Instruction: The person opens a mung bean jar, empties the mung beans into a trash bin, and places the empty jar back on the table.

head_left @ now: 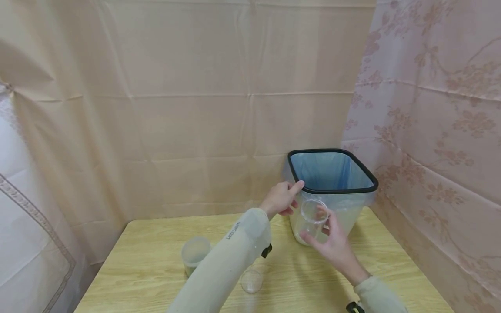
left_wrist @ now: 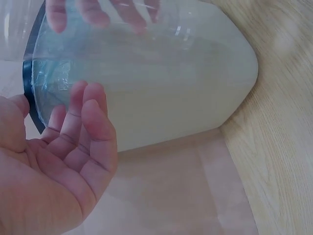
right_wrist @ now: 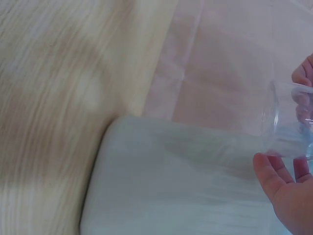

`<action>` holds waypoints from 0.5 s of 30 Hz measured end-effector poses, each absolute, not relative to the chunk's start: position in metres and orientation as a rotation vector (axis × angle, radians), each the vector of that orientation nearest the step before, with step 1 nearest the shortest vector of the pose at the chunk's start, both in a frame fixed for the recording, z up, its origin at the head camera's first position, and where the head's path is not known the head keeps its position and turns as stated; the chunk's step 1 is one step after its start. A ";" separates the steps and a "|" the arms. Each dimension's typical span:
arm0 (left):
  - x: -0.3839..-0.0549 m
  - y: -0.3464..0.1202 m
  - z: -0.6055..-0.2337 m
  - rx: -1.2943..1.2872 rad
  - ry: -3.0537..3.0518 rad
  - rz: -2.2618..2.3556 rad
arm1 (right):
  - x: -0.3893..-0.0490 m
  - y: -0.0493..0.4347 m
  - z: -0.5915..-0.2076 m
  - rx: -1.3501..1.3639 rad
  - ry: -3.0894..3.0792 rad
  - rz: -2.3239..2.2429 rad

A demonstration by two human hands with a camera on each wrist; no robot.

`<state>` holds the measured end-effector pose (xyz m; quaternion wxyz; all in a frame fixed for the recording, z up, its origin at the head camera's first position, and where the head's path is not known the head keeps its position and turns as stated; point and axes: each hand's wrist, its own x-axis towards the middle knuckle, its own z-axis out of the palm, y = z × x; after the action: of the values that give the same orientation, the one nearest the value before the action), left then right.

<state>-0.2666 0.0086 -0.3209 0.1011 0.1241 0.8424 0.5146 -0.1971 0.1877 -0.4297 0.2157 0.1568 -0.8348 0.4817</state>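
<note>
My right hand (head_left: 332,243) holds a clear plastic cup (head_left: 313,219) between thumb and fingers, just in front of a pale trash bin (head_left: 348,213). The same cup (right_wrist: 288,122) shows at the right edge of the right wrist view, with fingertips along its side. The bin has a black rim (head_left: 336,191) and a blue liner (head_left: 328,169). Up at the rim's near left corner is my left hand (head_left: 279,198), its thumb extended to the rim. In the left wrist view the left fingers (left_wrist: 98,120) are loosely bent beside the bin wall, with nothing between them.
A frosted container (head_left: 195,252) stands on the wooden table (head_left: 152,243), left of my left forearm. Right of that forearm sits a small clear round piece (head_left: 251,281). Beige cloth (head_left: 188,108) hangs behind the table, and flowered cloth (head_left: 442,130) hangs to the right.
</note>
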 end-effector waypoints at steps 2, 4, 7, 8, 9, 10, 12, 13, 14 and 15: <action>-0.266 0.008 -0.321 0.364 2.486 1.523 | -0.198 0.187 -0.433 0.445 -2.320 1.324; -0.266 0.009 -0.321 0.362 2.485 1.524 | -0.199 0.187 -0.437 0.459 -2.320 1.309; -0.266 0.008 -0.321 0.365 2.484 1.523 | -0.201 0.187 -0.443 0.485 -2.319 1.295; -0.266 0.008 -0.321 0.368 2.484 1.523 | -0.201 0.187 -0.445 0.495 -2.318 1.293; -0.266 0.008 -0.322 0.371 2.484 1.523 | -0.201 0.187 -0.446 0.499 -2.321 1.297; -0.266 0.008 -0.322 0.373 2.484 1.522 | -0.200 0.187 -0.448 0.504 -2.325 1.300; -0.267 0.007 -0.322 0.376 2.483 1.522 | -0.200 0.187 -0.451 0.507 -2.333 1.314; -0.267 0.007 -0.322 0.378 2.484 1.523 | -0.200 0.187 -0.453 0.509 -2.336 1.312; -0.267 0.007 -0.323 0.381 2.486 1.523 | -0.200 0.187 -0.455 0.511 -2.338 1.313; -0.267 0.007 -0.323 0.383 2.487 1.524 | -0.200 0.187 -0.456 0.514 -2.339 1.317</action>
<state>-0.2674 0.0069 -0.3228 0.0997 0.1294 0.8413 0.5153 -0.1997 0.1866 -0.4565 0.2027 0.1840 -0.8381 0.4718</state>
